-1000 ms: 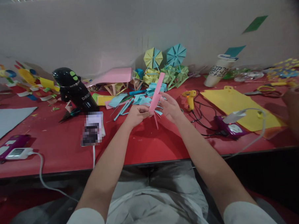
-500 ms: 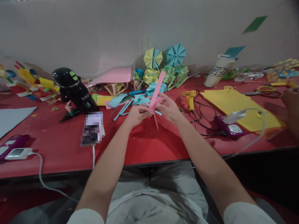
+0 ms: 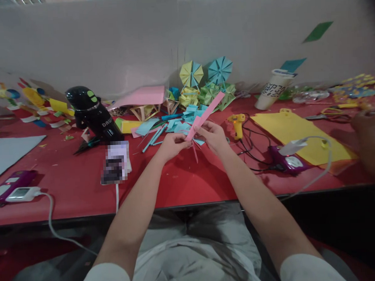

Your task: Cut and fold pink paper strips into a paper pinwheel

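Observation:
Between my two hands is a pink paper strip [image 3: 209,109], raised above the red table [image 3: 189,186]. Its long end slants up to the right, and a thin pink piece hangs below. My left hand [image 3: 174,146] is closed with fingertips pinching the strip's lower end. My right hand [image 3: 214,136] is closed on the strip from the right, thumb and fingers against the paper. Just behind the hands lie cut blue paper pieces [image 3: 176,125] and narrow blue strips [image 3: 155,137]. The folds inside the fingers are partly hidden.
Folded paper umbrellas [image 3: 220,70] stand at the back. A yellow glue gun [image 3: 237,126] is right of my hands, near a purple power strip [image 3: 289,160] and yellow sheets [image 3: 299,131]. A black bottle [image 3: 96,115] and phone [image 3: 116,162] are left. Another person's hand [image 3: 370,136] is far right.
The pink strip's upper end has tipped down to the right, from nearly upright to a slant. My right hand's fingers have shifted slightly on it; my left hand stays about in place.

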### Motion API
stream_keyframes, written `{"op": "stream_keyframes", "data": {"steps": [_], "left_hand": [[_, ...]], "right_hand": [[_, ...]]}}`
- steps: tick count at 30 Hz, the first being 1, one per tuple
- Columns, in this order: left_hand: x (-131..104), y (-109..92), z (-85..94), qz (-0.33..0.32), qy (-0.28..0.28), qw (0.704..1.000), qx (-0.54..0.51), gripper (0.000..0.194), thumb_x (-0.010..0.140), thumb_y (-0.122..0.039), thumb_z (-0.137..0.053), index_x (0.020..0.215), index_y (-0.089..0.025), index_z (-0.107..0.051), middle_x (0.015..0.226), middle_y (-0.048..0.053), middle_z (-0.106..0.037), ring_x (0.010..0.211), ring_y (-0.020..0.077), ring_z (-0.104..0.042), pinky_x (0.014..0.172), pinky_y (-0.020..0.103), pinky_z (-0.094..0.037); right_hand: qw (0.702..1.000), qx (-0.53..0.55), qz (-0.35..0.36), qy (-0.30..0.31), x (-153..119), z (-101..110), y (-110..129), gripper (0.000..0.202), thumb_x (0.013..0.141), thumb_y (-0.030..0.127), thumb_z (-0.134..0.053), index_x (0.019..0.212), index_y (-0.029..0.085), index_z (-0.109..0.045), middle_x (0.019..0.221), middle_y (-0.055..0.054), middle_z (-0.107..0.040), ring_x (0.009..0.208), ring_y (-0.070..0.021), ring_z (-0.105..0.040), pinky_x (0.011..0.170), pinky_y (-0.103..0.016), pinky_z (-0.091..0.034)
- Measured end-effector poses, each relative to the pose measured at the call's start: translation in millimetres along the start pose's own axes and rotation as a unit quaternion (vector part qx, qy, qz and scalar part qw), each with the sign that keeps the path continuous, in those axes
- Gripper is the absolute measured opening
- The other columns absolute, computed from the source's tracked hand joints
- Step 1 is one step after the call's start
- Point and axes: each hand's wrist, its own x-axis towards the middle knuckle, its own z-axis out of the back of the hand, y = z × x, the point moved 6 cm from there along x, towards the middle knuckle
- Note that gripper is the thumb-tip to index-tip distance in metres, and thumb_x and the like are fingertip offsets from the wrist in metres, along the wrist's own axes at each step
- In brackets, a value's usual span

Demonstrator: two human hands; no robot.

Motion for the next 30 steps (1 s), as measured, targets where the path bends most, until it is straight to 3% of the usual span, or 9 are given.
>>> {"op": "stream_keyframes", "data": {"steps": [8,18,25,30], "left_hand": [[2,2,2.0,0.017,-0.015,1.000,-0.001,0.013,0.069,-0.026,-0.076,0.070,-0.015,-0.069,0.066,0.002,-0.067,0.065,0.0136,-0.062,0.073,0.032,-0.053],[1,2,-1.6,0.015,0.016,1.000,0.000,0.018,0.075,-0.030,-0.075,0.073,-0.014,-0.067,0.069,0.003,-0.067,0.066,0.0135,-0.063,0.074,0.032,-0.053],[-3,1,-7.1,0.073,0.061,0.989,-0.116,0.029,0.077,-0.039,-0.076,0.083,-0.013,-0.065,0.082,0.008,-0.072,0.072,0.0131,-0.068,0.076,0.029,-0.054],[-7,-4,-10.1,0.112,0.065,0.973,-0.193,0.025,0.081,-0.035,-0.073,0.089,-0.016,-0.057,0.082,0.007,-0.074,0.070,0.0137,-0.070,0.073,0.028,-0.055]], "right_hand": [[1.000,0.003,-0.008,0.018,-2,-5,1,0.049,0.058,0.048,-0.088,0.093,0.022,-0.066,0.085,-0.002,-0.074,0.082,-0.0191,-0.070,0.082,-0.038,-0.058],[1.000,-0.005,-0.004,0.011,-1,-3,1,0.047,0.059,0.050,-0.087,0.088,0.021,-0.065,0.081,-0.002,-0.072,0.078,-0.0175,-0.069,0.079,-0.035,-0.059],[0.999,0.004,-0.010,-0.033,2,5,-4,0.045,0.057,0.049,-0.088,0.084,0.021,-0.064,0.075,0.000,-0.069,0.066,-0.0135,-0.065,0.067,-0.030,-0.057],[0.999,0.009,-0.020,-0.042,3,9,-8,0.042,0.058,0.048,-0.087,0.081,0.020,-0.064,0.075,-0.001,-0.069,0.067,-0.0152,-0.066,0.065,-0.030,-0.057]]}}
